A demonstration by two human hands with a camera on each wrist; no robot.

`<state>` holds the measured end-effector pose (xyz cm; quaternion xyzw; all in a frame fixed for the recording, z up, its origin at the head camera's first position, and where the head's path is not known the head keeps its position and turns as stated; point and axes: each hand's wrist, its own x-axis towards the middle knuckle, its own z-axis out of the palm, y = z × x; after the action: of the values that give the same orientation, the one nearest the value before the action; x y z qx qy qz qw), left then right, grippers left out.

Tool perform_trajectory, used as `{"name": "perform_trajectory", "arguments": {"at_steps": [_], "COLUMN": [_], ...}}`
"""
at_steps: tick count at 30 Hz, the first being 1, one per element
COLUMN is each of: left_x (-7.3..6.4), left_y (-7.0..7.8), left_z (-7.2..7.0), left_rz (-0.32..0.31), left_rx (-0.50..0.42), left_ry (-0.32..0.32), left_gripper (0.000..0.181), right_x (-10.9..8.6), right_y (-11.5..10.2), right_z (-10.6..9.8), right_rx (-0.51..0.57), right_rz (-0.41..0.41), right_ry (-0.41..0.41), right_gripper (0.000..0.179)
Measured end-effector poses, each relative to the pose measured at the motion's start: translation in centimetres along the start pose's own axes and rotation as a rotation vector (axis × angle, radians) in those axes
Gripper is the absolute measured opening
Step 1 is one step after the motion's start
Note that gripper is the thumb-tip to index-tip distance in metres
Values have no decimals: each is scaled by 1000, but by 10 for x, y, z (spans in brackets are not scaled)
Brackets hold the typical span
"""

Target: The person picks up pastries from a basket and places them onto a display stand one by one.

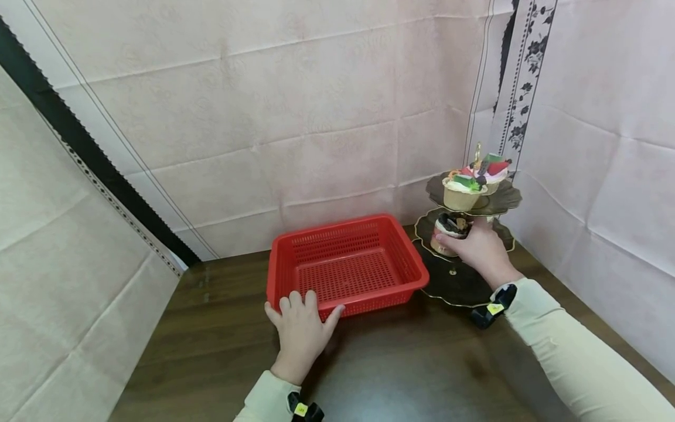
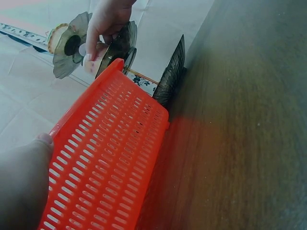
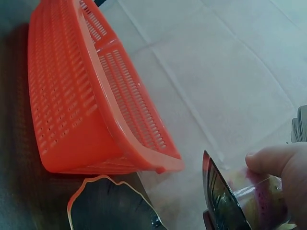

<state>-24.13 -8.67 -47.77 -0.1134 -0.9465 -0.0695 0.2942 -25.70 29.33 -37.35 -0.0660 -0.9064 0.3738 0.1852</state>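
At the front left corner of a red plastic basket (image 1: 343,275), my left hand (image 1: 300,334) grips the rim, with fingers over the edge. In the left wrist view the thumb (image 2: 44,139) lies at that rim. My right hand (image 1: 482,249) reaches under the top plate of a dark tiered stand (image 1: 501,202) and holds a cupcake (image 1: 444,234) with a dark topping on the middle plate. The thumb is on its near side; the other fingers are mostly hidden. In the right wrist view the cupcake (image 3: 261,201) sits close against the plate.
Two cupcakes (image 1: 459,199) with colourful fruit toppings stand on the top plate. The stand's bottom plate (image 1: 453,281) lies right beside the basket's right end. Fabric-covered walls (image 1: 337,117) enclose the back and sides of the brown wooden table (image 1: 221,346).
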Motion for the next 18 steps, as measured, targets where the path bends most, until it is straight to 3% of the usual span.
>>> {"name": "perform_trajectory", "arguments": {"at_steps": [18], "left_x": [1], "left_y": [1], "left_z": [-2], "left_rz": [-9], "left_rx": [1], "left_ry": [-21], "left_gripper": [70], "right_x": [0], "right_y": [2], "right_z": [-2], "right_rx": [-51], "right_rz": [9], "right_ry": [-18], "right_gripper": [107]}}
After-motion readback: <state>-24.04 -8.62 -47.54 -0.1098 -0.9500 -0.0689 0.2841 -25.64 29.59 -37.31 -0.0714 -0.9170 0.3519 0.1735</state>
